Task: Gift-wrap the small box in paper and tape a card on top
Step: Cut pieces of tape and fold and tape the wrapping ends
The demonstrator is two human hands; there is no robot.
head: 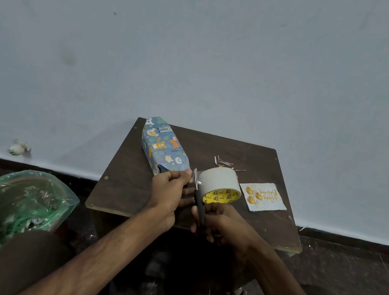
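— How far along are we with the box?

— The small box point(164, 150) lies wrapped in animal-print paper on the far left of the worktop point(252, 155), so the papering is mostly done. Its far end is folded to a point. The near end looks less tidy, and we judge it may still need sealing.

— And the card?

— Not on yet. The card point(262, 197) lies flat at the right of the worktop, well apart from the box, with the tape roll point(219, 184) between them.

— What are our hands doing?

— Our left hand point(170, 190), fingers curled, sits just beside the box's near end and seems to pinch a tape strip point(196, 177) drawn from the roll, though the strip is faint. Our right hand point(224, 225) grips the scissors point(198, 200), whose blades point at that strip.

— So what's left?

— Cutting this piece, probably closing the near end, then taping the card on top.
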